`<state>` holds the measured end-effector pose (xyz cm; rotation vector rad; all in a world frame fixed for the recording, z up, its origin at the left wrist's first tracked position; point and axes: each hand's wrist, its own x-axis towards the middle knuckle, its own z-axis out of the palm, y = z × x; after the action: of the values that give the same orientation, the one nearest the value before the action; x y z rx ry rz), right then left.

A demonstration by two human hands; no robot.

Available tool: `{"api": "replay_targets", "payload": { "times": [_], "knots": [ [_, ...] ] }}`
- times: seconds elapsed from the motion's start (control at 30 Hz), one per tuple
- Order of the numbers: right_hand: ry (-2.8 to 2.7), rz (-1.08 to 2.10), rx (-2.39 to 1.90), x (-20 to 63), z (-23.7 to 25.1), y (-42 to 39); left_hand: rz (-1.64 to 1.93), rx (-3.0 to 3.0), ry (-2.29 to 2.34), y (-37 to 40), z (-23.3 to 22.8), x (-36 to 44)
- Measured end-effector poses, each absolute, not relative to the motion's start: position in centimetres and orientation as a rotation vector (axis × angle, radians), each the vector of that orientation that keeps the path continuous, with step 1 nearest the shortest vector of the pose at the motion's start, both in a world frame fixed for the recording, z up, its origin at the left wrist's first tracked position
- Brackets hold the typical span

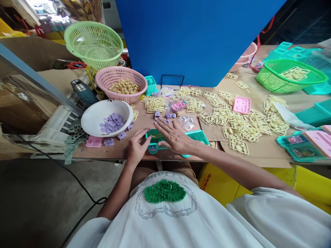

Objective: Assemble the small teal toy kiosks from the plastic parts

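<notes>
A teal plastic case [200, 135] lies opened out at the table's front edge, its middle hidden by my right hand. My left hand [137, 144] curls round the case's left end, thumb and fingers closed at its edge. Some thin cream plastic shows inside, close to my left thumb, partly covered. Over the case stretches my right hand [177, 137], palm down with fingers extended, holding nothing I can see. Its fingertips reach close to a small purple piece [157, 114]; whether they touch it I cannot tell.
Left stand a white bowl [89, 119] of purple pieces, a pink basket [103, 77] of tan pieces and a flask [84, 92]. Cream plastic frames [240, 122] heap up right, with a pink tray [242, 104] on them. A blue panel [186, 41] rises behind.
</notes>
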<state>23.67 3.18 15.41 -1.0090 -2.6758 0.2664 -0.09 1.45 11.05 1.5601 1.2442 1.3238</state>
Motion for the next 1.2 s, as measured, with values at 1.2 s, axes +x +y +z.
{"api": "replay_targets", "payload": {
  "times": [1.2],
  "knots": [
    [-2.188,0.244,-0.952,25.7,14.6,2.8,1.021,1.877,1.299,2.8,13.8,-1.2]
  ]
}}
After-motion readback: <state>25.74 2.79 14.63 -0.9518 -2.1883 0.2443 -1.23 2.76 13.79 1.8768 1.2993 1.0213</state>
